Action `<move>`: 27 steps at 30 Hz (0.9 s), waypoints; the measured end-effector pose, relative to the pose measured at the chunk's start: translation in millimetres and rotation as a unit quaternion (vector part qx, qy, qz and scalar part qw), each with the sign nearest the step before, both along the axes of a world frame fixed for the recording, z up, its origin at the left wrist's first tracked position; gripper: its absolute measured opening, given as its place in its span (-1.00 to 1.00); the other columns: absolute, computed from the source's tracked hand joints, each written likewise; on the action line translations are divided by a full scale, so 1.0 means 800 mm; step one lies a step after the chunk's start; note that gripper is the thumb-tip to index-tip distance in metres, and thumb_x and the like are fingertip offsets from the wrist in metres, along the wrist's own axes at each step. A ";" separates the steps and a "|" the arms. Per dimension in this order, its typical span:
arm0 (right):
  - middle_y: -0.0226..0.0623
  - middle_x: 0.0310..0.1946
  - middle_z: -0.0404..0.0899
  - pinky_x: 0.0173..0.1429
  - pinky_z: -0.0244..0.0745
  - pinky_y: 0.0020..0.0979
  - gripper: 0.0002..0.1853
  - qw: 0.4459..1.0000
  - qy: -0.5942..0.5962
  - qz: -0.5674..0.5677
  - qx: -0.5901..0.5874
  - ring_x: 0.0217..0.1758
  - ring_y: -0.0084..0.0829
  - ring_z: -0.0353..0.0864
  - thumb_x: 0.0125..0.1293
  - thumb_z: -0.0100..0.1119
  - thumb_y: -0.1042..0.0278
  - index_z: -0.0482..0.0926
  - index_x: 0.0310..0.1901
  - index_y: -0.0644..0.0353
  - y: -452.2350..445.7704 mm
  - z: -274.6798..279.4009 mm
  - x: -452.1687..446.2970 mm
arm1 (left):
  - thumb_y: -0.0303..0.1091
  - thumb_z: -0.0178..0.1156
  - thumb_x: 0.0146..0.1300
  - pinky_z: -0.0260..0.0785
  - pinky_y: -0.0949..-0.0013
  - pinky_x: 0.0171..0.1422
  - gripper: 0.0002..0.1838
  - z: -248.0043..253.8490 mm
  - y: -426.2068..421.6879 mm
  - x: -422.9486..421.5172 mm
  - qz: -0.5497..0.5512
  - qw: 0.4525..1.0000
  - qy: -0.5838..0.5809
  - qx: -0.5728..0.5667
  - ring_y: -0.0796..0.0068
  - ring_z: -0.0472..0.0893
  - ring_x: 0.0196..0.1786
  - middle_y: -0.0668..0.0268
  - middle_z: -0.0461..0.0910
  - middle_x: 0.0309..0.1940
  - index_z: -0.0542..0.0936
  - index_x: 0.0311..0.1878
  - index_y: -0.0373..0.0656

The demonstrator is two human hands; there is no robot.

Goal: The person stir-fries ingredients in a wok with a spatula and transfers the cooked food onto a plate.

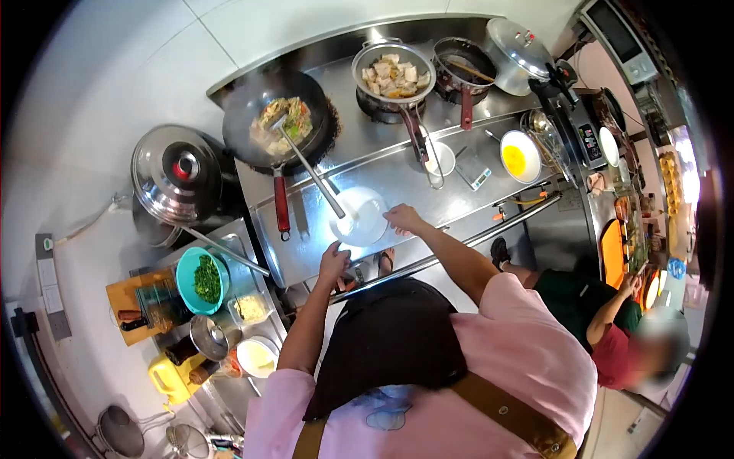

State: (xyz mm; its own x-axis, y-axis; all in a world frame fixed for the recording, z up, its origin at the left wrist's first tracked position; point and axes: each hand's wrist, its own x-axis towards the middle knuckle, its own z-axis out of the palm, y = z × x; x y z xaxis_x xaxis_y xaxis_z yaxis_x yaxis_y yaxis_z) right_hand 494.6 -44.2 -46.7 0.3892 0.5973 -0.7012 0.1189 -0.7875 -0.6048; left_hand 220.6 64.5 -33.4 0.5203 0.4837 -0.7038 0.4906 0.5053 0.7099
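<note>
So my shirt [527, 329] is pink with a bluish print [384, 405] up front, and my apron [390, 329] is black with brown straps [520, 413]. The plate [371, 214] I've got is white, over a silvery worktop [451, 206]. My wok [243, 134] is black with a dark red handle [280, 200]. Then there's a turquoise basin [184, 283] of deep green leaves [206, 279], a bright yellow jug [167, 379], an orange board [612, 252], and whitish wall tiles [115, 53] with thin darker lines.
</note>
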 end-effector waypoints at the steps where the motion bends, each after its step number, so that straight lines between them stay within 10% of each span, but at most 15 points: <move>1: -0.09 -0.49 0.69 -0.38 0.66 -0.30 -0.62 0.999 -0.010 0.009 -0.034 -0.60 -0.27 0.68 0.27 0.07 0.09 0.67 -0.30 0.30 0.005 -0.008 -0.008 | -0.40 0.22 0.25 0.39 0.45 -0.38 -0.45 0.014 -0.004 0.009 0.006 1.000 -0.013 -0.010 0.54 0.54 -0.37 0.32 0.60 -0.39 0.42 0.33 -0.26; 10: -0.03 -0.43 0.70 -0.39 0.64 -0.26 -0.72 0.990 -0.120 -0.073 0.001 -0.58 -0.25 0.70 0.31 0.01 0.24 0.59 -0.27 0.30 -0.065 -0.073 0.034 | -0.25 0.09 0.36 0.51 0.19 -0.16 -0.75 -0.047 -0.044 -0.168 0.036 0.923 0.213 0.320 0.21 0.71 -0.28 0.11 0.71 -0.36 0.65 -0.17 -0.23; 11: -0.15 -0.63 0.62 -0.67 0.46 -0.35 -0.77 0.985 -0.071 -0.154 -0.002 -0.69 -0.38 0.61 0.31 0.03 0.30 0.55 -0.30 0.32 -0.071 -0.041 0.034 | -0.24 0.10 0.35 0.51 0.17 -0.15 -0.75 -0.052 -0.062 -0.194 0.008 0.924 0.232 0.303 0.19 0.71 -0.27 0.11 0.71 -0.36 0.65 -0.19 -0.22; 18: -0.14 -0.56 0.63 -0.66 0.45 -0.36 -0.75 0.955 -0.034 -0.295 -0.016 -0.69 -0.39 0.59 0.28 0.03 0.35 0.58 -0.21 0.37 -0.125 -0.020 0.070 | -0.18 0.14 0.29 0.52 0.17 -0.09 -0.75 -0.148 -0.157 -0.275 -0.011 0.973 0.207 0.097 0.15 0.72 -0.21 0.15 0.73 -0.36 0.66 -0.16 -0.13; 27: -0.17 -0.56 0.64 -0.66 0.43 -0.38 -0.74 0.962 -0.035 -0.270 -0.016 -0.67 -0.39 0.59 0.27 0.04 0.27 0.55 -0.30 0.35 -0.124 -0.021 0.052 | -0.26 0.13 0.37 0.52 0.35 -0.22 -0.76 -0.092 -0.113 -0.237 0.060 0.980 0.181 0.053 0.39 0.69 -0.33 0.16 0.71 -0.38 0.62 -0.11 -0.25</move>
State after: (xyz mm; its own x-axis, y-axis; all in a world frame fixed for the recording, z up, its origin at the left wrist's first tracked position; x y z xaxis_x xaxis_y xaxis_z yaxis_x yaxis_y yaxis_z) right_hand 536.4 -143.2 -63.4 0.6843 0.2742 -0.6757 -0.2721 -0.7637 -0.5854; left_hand 30.6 -26.2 -107.3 0.1797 0.6062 -0.7747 0.6619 0.5081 0.5512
